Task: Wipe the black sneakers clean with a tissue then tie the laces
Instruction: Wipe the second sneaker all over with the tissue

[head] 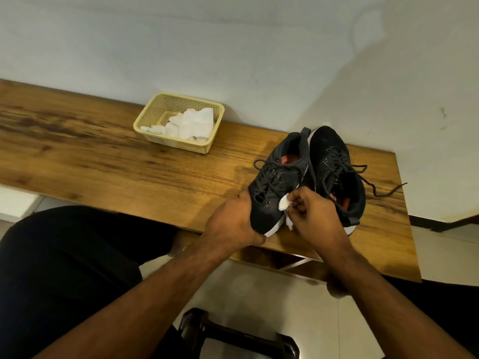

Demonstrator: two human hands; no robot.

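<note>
On the wooden bench (pixel 129 161), the left hand (pixel 233 221) has its grip clenched around the toe of a black mesh sneaker (pixel 274 187) while the right hand (pixel 315 213) pinches a crumpled white tissue (pixel 284 203) against its side; steady bracing and short firm strokes would likely clean best.

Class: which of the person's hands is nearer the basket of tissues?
Left. The left hand grips the near sneaker's toe, closer to the basket; the right hand is farther right.
</note>
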